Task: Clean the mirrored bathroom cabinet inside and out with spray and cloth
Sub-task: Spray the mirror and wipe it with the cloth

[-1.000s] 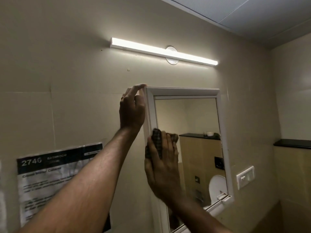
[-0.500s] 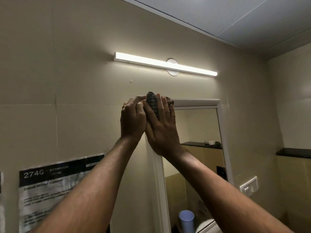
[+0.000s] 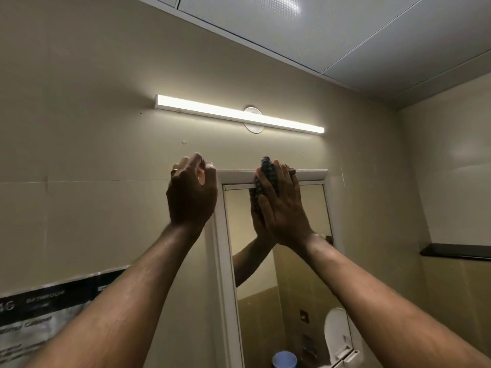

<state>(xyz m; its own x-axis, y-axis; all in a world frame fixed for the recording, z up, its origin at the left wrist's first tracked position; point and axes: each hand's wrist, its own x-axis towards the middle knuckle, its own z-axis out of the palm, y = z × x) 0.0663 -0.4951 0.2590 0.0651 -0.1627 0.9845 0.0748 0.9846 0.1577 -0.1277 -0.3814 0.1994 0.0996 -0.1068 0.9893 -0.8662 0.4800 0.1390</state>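
The mirrored cabinet has a white frame [image 3: 225,261] and hangs on the beige wall. My right hand [image 3: 281,208] presses a dark checked cloth [image 3: 267,171] flat against the top rail of the frame and the upper part of the mirror [image 3: 300,274]. Its reflection meets it in the glass. My left hand [image 3: 191,195] grips the cabinet's top left corner, fingers curled over the edge. No spray bottle is in sight.
A lit tube light [image 3: 239,114] runs along the wall above the cabinet. A printed notice [image 3: 47,314] hangs at the lower left. A dark shelf [image 3: 454,252] juts from the right wall. The mirror reflects a toilet and a blue cup.
My right hand slid the cloth up the left side of the frame, then rightward along the top rail. My left hand stayed on the top left corner. The camera tilted upward.
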